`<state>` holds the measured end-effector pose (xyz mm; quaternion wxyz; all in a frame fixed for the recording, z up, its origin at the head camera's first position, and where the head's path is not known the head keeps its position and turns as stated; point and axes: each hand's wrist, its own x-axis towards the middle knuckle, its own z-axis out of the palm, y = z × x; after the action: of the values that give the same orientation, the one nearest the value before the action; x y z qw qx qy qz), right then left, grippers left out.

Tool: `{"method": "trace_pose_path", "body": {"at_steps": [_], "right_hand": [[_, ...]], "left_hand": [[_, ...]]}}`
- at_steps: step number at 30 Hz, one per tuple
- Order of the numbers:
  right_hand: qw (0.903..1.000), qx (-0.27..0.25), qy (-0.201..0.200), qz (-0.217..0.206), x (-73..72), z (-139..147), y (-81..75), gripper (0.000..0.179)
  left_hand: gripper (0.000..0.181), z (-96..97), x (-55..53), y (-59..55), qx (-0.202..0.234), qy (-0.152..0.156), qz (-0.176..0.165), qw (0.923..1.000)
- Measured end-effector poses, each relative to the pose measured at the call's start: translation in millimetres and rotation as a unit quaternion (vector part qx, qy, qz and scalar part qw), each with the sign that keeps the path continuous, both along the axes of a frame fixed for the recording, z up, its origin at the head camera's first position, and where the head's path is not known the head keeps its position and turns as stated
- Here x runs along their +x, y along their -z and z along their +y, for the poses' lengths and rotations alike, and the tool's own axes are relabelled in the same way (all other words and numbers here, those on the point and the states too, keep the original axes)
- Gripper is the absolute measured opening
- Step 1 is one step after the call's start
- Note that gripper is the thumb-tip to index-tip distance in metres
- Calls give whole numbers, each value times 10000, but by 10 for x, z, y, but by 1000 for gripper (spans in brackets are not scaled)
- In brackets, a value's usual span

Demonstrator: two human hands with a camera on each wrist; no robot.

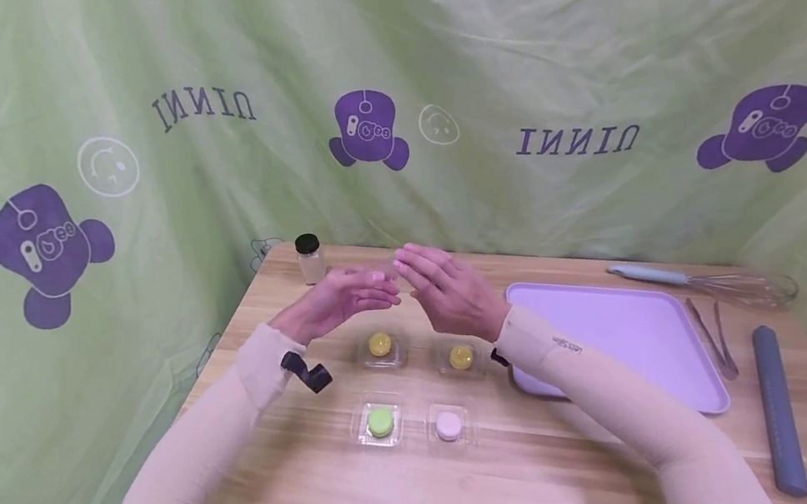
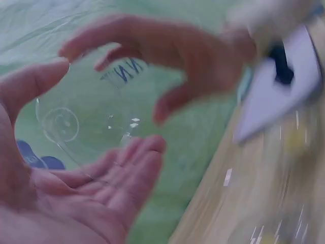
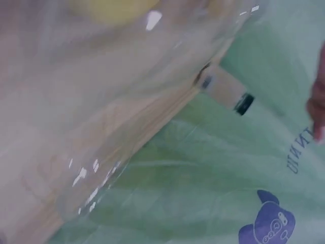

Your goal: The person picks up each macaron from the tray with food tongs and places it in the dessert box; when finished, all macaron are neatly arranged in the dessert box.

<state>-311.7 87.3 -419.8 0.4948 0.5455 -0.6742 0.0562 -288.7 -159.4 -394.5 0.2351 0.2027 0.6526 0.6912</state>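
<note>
My left hand (image 1: pixel 349 299) holds a thin clear plastic piece (image 2: pixel 133 123) between its thumb and its spread fingers, above the back of the table. From the right, my right hand (image 1: pixel 454 292) comes over it with bent fingers and a separate thumb; its foremost fingertip is right at the left thumb tip in the left wrist view. Below the hands, two yellow round sweets (image 1: pixel 380 344) sit in clear plastic trays (image 1: pixel 387 362). Nearer me, a green macaron (image 1: pixel 381 422) and a pink macaron (image 1: pixel 448 425) lie in similar trays.
Behind the left hand stands a jar (image 1: pixel 311 265) with a black lid. A lilac tray (image 1: pixel 610 336) lies at the right, with a whisk (image 1: pixel 709 280), metal tongs (image 1: pixel 717 339) and a grey-blue rod (image 1: pixel 780 412) around it. A green patterned curtain (image 1: pixel 469 50) hangs behind the wooden table (image 1: pixel 310 474).
</note>
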Motion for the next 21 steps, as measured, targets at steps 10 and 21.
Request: {"method": "trace_pose_path", "body": {"at_steps": [10, 21], "right_hand": [[8664, -829, -748, -4866, 466, 55, -43, 102], [8599, -201, -461, -5080, 911, -1, 258, 97]], "left_hand": [[89, -112, 474, 56, -2193, -759, 2931, 9275], [87, -118, 820, 319, -2122, -692, 3080, 9248]]}}
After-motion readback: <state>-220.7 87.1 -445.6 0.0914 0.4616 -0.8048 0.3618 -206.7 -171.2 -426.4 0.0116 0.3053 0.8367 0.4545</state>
